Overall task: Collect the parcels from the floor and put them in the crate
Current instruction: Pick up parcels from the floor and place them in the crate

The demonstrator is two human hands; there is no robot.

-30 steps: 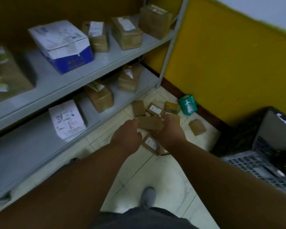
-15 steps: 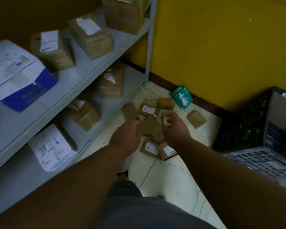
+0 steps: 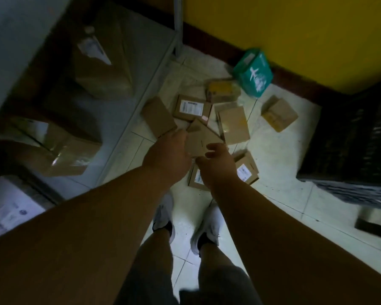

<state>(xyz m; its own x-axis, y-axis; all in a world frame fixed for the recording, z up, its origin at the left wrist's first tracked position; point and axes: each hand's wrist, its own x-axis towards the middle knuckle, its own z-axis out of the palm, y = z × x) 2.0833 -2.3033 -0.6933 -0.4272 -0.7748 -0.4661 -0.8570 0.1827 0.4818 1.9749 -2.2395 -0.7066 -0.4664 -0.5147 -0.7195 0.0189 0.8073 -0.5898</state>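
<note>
Left hand [image 3: 169, 155] now grips a flat brown parcel [image 3: 201, 139]; right hand [image 3: 218, 164], loosely curled, releases it. Crate [image 3: 348, 150] waits at three o'clock.

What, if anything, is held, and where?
The left hand grips a flat brown parcel by its left edge. The right hand touches its near-right corner; grip unclear.
</note>
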